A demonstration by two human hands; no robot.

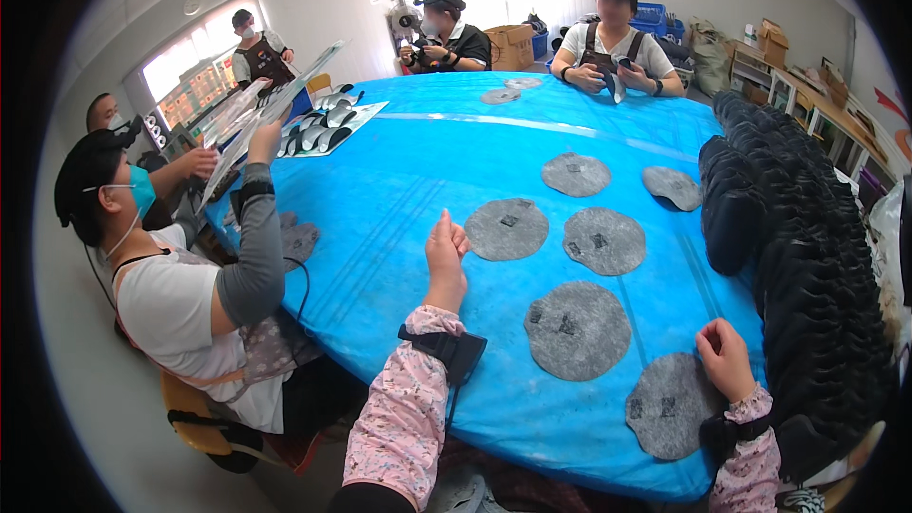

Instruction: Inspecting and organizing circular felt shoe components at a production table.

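Observation:
My left hand [446, 256] is raised over the blue-covered table, thumb up and fingers curled closed; whatever may be inside is hidden. Just right of it lies a round grey fabric-like piece [507, 229] with a dark square mark. At the right, my right hand [727, 361] is curled closed beside the upper edge of the nearest grey piece [671, 407], its inside hidden too. More grey pieces lie flat between and beyond my hands, such as one in the middle [577, 331], one above it [605, 240] and one farther back [576, 174].
A long stack of dark curved pieces [798, 275] lines the table's right side. Another grey piece [673, 188] touches or nearly touches it. At left, a co-worker [190, 275] holds up flat sheets [256, 114]. Shiny curved pieces [323, 123] lie on a white board. Other people work at the far side.

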